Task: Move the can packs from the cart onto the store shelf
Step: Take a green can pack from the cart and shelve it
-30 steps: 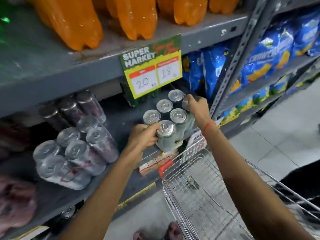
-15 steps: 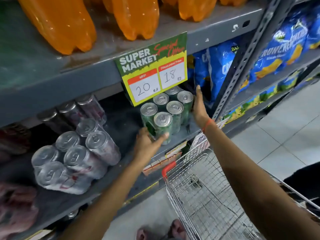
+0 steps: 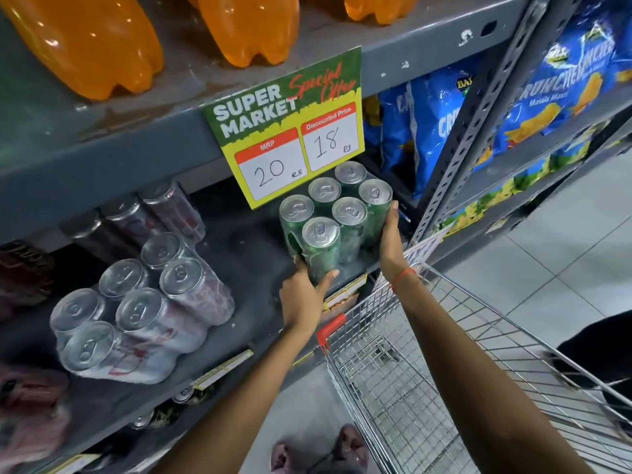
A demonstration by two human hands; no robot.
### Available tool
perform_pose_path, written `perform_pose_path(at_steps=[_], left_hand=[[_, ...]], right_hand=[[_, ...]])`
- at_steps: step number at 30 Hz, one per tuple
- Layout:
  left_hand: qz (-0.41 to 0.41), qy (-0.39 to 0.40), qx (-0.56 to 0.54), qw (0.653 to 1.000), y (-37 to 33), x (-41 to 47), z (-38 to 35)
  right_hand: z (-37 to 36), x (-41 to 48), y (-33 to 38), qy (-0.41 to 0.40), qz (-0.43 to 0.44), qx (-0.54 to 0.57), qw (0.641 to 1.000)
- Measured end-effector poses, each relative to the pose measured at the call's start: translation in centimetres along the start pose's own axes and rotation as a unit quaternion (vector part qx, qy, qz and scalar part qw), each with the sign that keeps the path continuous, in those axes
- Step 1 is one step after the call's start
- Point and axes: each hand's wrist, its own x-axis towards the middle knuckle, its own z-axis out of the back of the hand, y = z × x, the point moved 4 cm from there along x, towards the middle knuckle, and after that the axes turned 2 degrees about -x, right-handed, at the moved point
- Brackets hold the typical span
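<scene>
Head view looks down along a grey steel shelf (image 3: 246,268) with the wire cart (image 3: 444,354) parked just beside its front edge, to the right. On the shelf's left part lies a wrapped silver can pack (image 3: 136,313), well apart from the work. Further right stands the green can pack (image 3: 333,220), six cans upright in two rows of three, its base on the shelf board near the front lip and partly under the hanging price sign (image 3: 290,128). Its long axis runs from the front edge back and to the right, into the shelf. The pack lies straight ahead of both arms, between the hands. The left hand (image 3: 302,292) cups the lower front corner, thumb and fingers wrapped round the nearest can. The right hand (image 3: 390,244) lies flat and open-fingered against the pack's right flank, pressing rather than gripping. The left hand is nearer the person, so any push deeper along that axis would likely come from it, with the right steering.
</scene>
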Motion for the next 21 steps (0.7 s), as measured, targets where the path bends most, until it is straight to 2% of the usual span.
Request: perform_pose_path(at_steps=[6, 21], left_hand=[[-0.009, 0.018, -0.039, 0.999, -0.25, 0.17, -0.05], [0.001, 0.035, -0.041, 0.999, -0.83, -0.40, 0.56]], right_hand=[[0.71, -1.11, 0.77, -0.012, 0.035, 0.003, 0.999], [0.59, -0.86, 0.77, 0.002, 0.032, -0.009, 0.999]])
